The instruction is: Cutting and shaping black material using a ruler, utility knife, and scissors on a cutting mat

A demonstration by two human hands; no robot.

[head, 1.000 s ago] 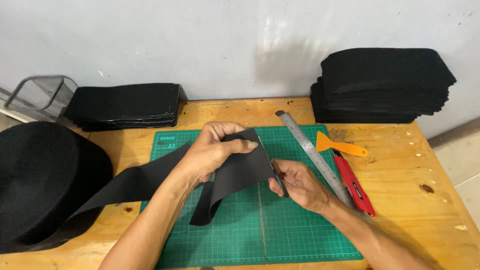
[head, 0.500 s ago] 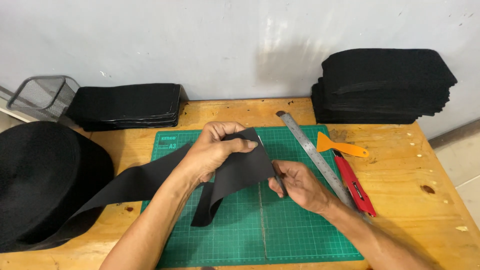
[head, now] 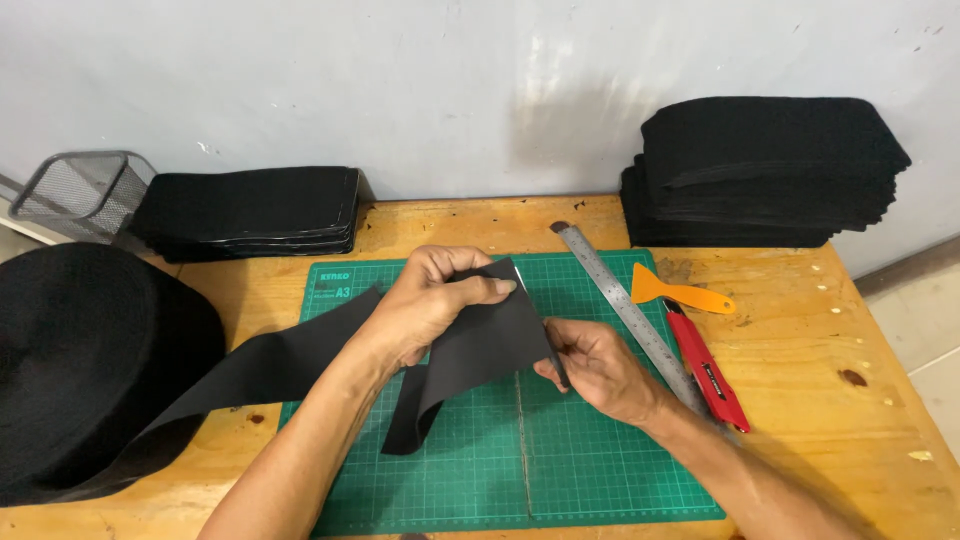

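Note:
A long black fabric strip [head: 270, 365] runs from a big black roll [head: 80, 370] at the left onto the green cutting mat [head: 600, 470]. Its end is folded over above the mat. My left hand [head: 435, 305] grips the top of the fold, with the thumb pressed on the upper edge. My right hand [head: 590, 365] pinches the fold's lower right corner. The loose tail hangs down to the mat below my left hand.
A steel ruler [head: 625, 310] lies diagonally on the mat's right edge. Beside it are an orange scraper [head: 680, 295] and a red utility knife [head: 710, 375]. Stacks of cut black pieces stand at back left [head: 250, 210] and back right [head: 765, 170]. A wire mesh basket [head: 75, 190] sits far left.

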